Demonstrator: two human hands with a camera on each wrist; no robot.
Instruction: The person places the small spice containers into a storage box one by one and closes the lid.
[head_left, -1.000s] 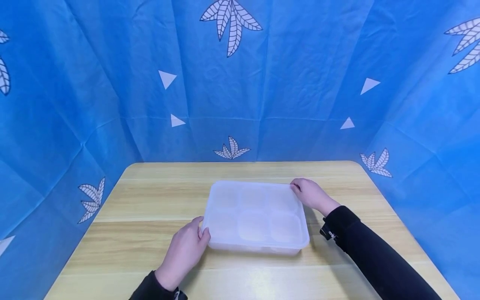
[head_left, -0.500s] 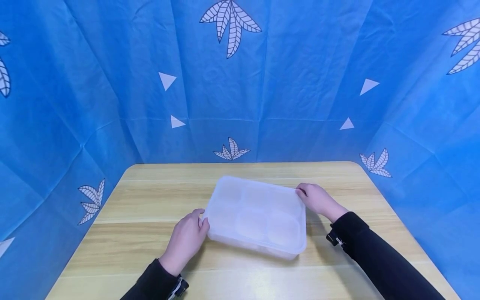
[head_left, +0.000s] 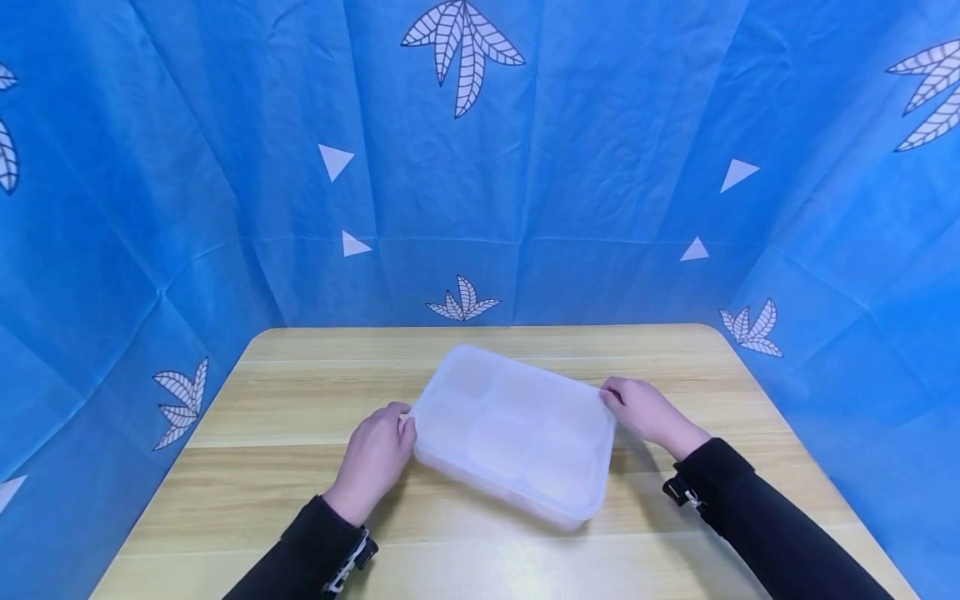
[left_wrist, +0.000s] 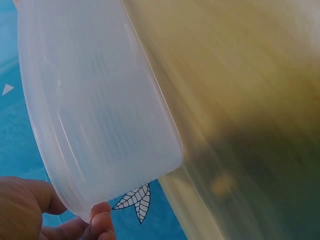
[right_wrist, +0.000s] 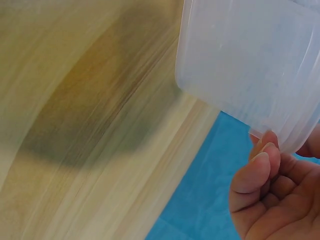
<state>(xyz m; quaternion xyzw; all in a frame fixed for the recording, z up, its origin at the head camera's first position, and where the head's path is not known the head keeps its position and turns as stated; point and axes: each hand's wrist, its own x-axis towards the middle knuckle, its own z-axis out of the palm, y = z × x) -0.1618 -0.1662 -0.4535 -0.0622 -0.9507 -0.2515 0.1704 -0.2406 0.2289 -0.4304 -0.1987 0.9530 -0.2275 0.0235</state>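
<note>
A translucent white plastic box with a lid and several compartments showing through sits slantwise over the middle of the table. At its left edge, my left hand pinches the rim between thumb and fingers. My right hand grips the rim at the far right corner. In the left wrist view, fingertips curl under the lip of the box. The right wrist view shows curled fingers beneath the rim, thumb on the other side. Whether the box touches the table is hard to tell.
A light wood-grain table spreads beneath the box, with rounded far corners. Blue cloth printed with white leaves and triangles hangs behind and on both sides. Black sleeves with small wrist-worn devices cover both forearms.
The box has turned clockwise, its near right corner swinging toward me. My left hand has shifted slightly away from me, while my right hand has moved right and nearer. Both still hold it.
</note>
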